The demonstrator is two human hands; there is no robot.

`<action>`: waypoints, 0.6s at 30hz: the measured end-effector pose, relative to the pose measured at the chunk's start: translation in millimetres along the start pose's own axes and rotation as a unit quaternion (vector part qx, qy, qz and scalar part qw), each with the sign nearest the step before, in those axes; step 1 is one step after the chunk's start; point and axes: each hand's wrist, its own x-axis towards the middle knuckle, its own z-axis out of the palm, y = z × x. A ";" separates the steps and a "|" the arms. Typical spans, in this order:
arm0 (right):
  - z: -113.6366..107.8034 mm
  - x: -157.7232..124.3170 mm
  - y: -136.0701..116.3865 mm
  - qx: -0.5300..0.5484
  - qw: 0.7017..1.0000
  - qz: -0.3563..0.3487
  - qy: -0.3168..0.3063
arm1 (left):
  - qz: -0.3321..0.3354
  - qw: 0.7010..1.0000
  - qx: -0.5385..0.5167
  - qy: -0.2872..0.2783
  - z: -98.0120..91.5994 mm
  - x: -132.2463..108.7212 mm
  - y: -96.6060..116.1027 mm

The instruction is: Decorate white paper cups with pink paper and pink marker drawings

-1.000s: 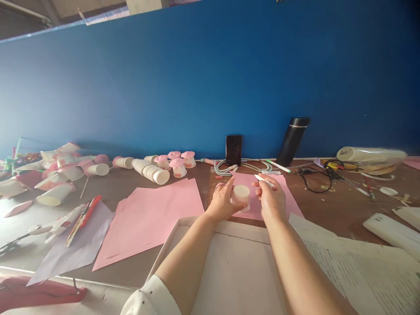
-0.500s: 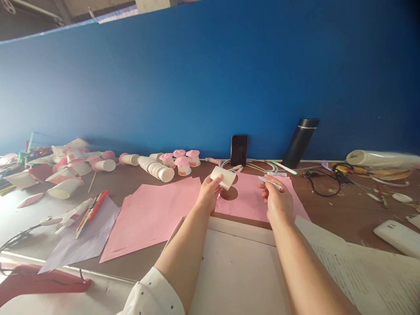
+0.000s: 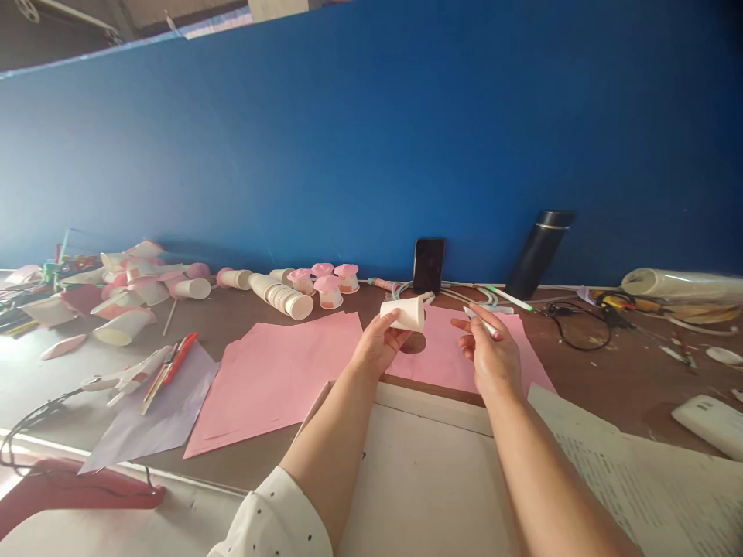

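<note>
My left hand (image 3: pixel 377 344) grips a white paper cup (image 3: pixel 405 313) tilted on its side, fingers wrapped round it. In my right hand (image 3: pixel 494 352) is a white marker pen (image 3: pixel 486 322) with a reddish end, its tip pointing up and left toward the cup. Both hands are above a pink sheet (image 3: pixel 441 362) with a round hole cut in it. More pink paper (image 3: pixel 272 379) lies to the left. Behind it, a row of nested paper cups (image 3: pixel 282 296) lies on its side, beside several small cups with pink tops (image 3: pixel 329 292).
A phone (image 3: pixel 429 265) and a black flask (image 3: pixel 539 255) lean at the blue partition (image 3: pixel 371 139). At left are a heap of cups and pink pieces (image 3: pixel 136 290), a glue gun (image 3: pixel 131 377) and a red cutter (image 3: pixel 174 367). Cables (image 3: pixel 580 321) and printed sheets (image 3: pixel 644 472) lie right.
My left hand has turned the cup, so it points more to the right and its side shows. The marker stays in my right hand. The whole view has shifted slightly.
</note>
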 end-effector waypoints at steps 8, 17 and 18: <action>5.4 -11.5 -9.6 -0.054 0.997 -0.039 -0.043 | 0.001 1.000 0.026 -0.017 2.4 -2.3 0.0; -2.9 -7.3 -10.5 -0.150 0.986 -0.065 0.026 | 0.005 0.998 0.044 0.051 0.0 0.7 -0.9; -3.4 -6.2 -9.8 -0.148 0.987 -0.061 0.028 | 0.004 0.997 0.050 0.061 0.9 -0.1 -0.7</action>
